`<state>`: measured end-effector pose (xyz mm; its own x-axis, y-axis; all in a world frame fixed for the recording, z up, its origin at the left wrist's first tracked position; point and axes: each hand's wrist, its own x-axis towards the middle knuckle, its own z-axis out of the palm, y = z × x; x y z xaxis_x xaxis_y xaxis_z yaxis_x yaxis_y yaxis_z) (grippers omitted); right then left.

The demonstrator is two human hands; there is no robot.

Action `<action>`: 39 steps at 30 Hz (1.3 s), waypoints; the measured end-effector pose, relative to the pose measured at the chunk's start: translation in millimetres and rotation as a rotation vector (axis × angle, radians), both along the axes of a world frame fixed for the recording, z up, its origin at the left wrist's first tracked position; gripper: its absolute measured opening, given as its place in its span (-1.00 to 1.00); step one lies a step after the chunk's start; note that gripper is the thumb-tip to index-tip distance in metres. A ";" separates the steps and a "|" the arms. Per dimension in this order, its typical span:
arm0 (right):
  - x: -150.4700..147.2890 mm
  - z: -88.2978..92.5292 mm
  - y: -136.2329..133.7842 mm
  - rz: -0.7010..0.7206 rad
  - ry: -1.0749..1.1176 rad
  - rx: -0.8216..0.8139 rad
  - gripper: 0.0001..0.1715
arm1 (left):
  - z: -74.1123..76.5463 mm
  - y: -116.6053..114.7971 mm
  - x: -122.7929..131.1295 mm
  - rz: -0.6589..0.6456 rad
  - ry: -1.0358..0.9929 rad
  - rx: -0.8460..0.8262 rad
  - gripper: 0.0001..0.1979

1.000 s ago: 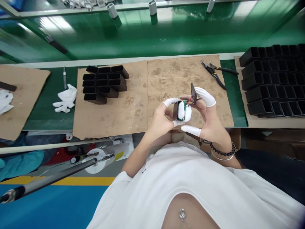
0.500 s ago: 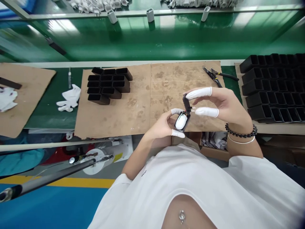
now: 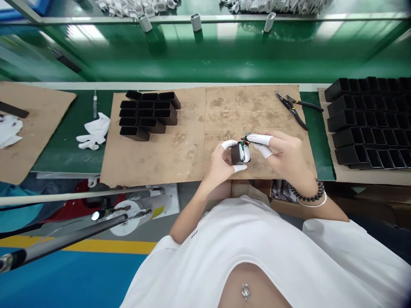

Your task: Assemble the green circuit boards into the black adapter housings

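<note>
Between thumb and fingers, my left hand (image 3: 221, 163) grips a black rectangular casing (image 3: 236, 154) over the front part of the cardboard. Its open end faces right and shows a white insert (image 3: 246, 153) with green and red wires beside it. At the upper edge of that opening, my right hand (image 3: 282, 156) pinches a small black end piece (image 3: 247, 136), largely covered by the fingertips. White finger cots cover the thumb and a finger on each hand.
Black casings stand grouped on the cardboard (image 3: 180, 158) at left, with many more casings (image 3: 351, 156) in rows at right. Pliers (image 3: 292, 110) lie at the back right. A white glove (image 3: 96, 131) rests on the left. White housings (image 3: 195, 22) sit along the shelf edge.
The casing has turned so its open end faces right. My right hand has lowered and tipped the black end piece, and its fingers have closed in nearer the opening.
</note>
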<state>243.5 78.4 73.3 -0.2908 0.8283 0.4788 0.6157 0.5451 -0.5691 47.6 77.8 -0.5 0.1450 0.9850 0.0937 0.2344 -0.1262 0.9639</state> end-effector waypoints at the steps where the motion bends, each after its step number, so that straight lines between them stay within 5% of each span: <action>1: -2.9 -6.5 -3.6 -0.006 0.018 -0.002 -0.58 | -3.9 0.5 1.4 0.029 -0.014 -0.002 -0.31; 9: -28.0 -57.5 -26.3 -0.090 0.112 -0.025 -0.47 | -35.2 -10.0 27.6 0.232 -0.083 -0.009 -0.38; 14: -42.3 -76.8 -29.0 -0.252 0.170 -0.096 -0.64 | -35.0 -17.1 33.3 0.332 0.348 0.147 -0.53; 18: -45.5 -92.6 -18.0 -0.333 0.371 -0.213 -0.62 | -27.2 -19.4 24.7 0.279 0.547 0.131 -0.52; 21: -35.6 -90.9 -8.7 -0.205 0.445 -0.289 -0.61 | -25.2 -25.2 8.6 0.208 0.624 0.157 -0.52; 24: -24.0 -78.1 -5.7 -0.080 0.333 -0.162 -0.74 | -27.7 -33.6 -12.2 0.236 0.670 0.215 -0.59; 28: -20.5 -69.8 -5.6 -0.159 0.237 0.060 -0.77 | -34.5 -40.7 -35.1 0.408 0.699 0.231 -0.56; 32: -23.2 -78.1 -2.3 -0.144 0.111 -0.001 -0.91 | -41.2 -40.5 -42.3 0.518 0.697 0.257 -0.58; 39: -23.3 -95.1 -8.0 -0.248 0.125 -0.057 -0.81 | -44.4 -37.7 -39.0 0.525 0.668 0.307 -0.65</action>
